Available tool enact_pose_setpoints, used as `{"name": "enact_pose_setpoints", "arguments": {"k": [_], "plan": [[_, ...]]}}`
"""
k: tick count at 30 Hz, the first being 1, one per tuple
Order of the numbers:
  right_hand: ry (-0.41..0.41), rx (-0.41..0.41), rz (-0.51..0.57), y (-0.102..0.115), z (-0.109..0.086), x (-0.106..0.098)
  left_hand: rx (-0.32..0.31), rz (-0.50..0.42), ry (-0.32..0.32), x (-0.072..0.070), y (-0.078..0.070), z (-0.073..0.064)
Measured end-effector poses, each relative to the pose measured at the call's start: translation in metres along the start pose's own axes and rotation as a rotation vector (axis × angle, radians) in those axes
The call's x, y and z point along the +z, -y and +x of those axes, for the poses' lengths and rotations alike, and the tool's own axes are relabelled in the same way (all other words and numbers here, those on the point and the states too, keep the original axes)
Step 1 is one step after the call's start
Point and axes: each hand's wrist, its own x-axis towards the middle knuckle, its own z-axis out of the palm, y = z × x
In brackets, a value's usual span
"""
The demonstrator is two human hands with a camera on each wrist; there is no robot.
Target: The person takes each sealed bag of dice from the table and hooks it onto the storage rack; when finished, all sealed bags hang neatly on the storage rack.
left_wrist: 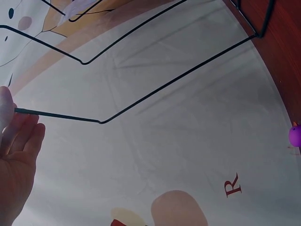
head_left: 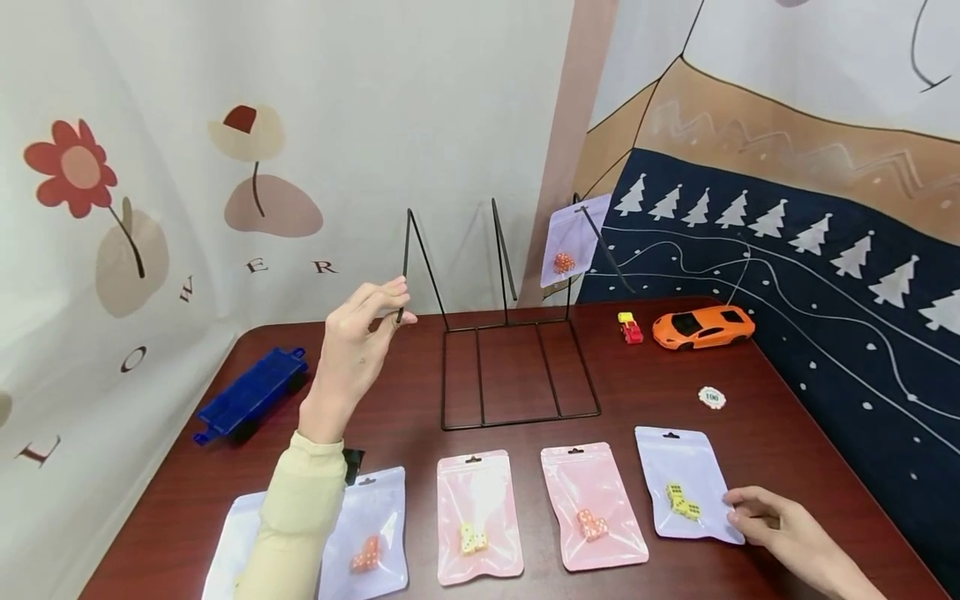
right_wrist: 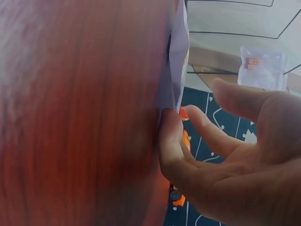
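One pouch (head_left: 572, 237) on the rack (head_left: 481, 375), five flat on the table (head_left: 408, 425)

Head view: the lilac pouch with orange dice hangs from the rack's right-hand prong; the middle prong and the left prong (head_left: 406, 246) carry nothing. The left hand (head_left: 356, 350) pinches the tip of that left prong. Below, in a row, lie a far-left pouch (head_left: 234, 533) half covered by the sleeve (head_left: 300, 512), a lilac pouch with orange-red dice (head_left: 381, 512), a pink pouch with yellow dice (head_left: 480, 496), a pink pouch with orange dice (head_left: 588, 483) and, rightmost, a lilac pouch with yellow dice (head_left: 686, 471). The right hand (head_left: 787, 537) is at that last one's lower corner. Judging by the count, the hanging is at an early stage: one pouch up, five to go.

Left wrist view: thumb and fingers close round the wire's end, with no pouch there.

Right wrist view: a fingertip meets the pouch's edge while other digits are spread. Whether the hand grasps the pouch or merely touches it, I cannot tell.
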Motion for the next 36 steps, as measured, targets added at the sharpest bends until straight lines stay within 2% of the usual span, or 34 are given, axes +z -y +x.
{"name": "enact_pose_setpoints", "arguments": {"k": [11,18,22,25,36], "plan": [[-0.048,0.052,0.034,0.005,0.007,0.007,0.004,-0.012,-0.001,0.001,-0.001,0.001],[-0.094,0.057,0.02,0.01,0.008,0.005,0.003,-0.024,0.015,0.001,0.0,0.0],[-0.104,0.081,0.072,0.016,0.009,0.001,0.005,-0.004,0.012,0.0,-0.001,-0.001],[-0.141,0.047,0.074,0.021,0.009,-0.001,0.006,0.008,0.0,-0.002,-0.002,-0.001],[-0.344,-0.186,0.011,0.044,0.005,0.002,-0.005,0.0,0.01,0.001,-0.002,0.0]]}}
